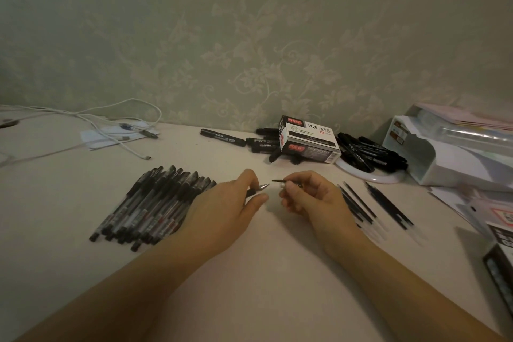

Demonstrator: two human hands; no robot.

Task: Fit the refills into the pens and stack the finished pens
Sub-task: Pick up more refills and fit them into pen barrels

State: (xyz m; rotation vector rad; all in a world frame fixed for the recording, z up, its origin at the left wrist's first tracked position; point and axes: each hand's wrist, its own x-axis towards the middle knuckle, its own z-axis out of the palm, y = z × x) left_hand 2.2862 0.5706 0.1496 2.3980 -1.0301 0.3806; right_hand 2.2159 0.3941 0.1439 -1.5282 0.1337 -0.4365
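Left hand (233, 203) pinching pen (256, 190) above bench (277, 272); right hand (311, 197) pinching refill (277, 181), tips nearly meeting. Finished pens (150, 203) stacked at nine o'clock, loose refills (372, 203) at three.

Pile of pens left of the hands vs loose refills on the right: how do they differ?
The pile of black-capped clear pens is large and stacked in layers; the loose thin black refills are few, in a single layer. Pens are thicker; refills are slim bare rods. Both lie diagonally on the white table.

We count two hands (222, 211), one box (308, 136), one cable (111, 130), a pen pile (155, 203) too dense to count, several refills (372, 203).
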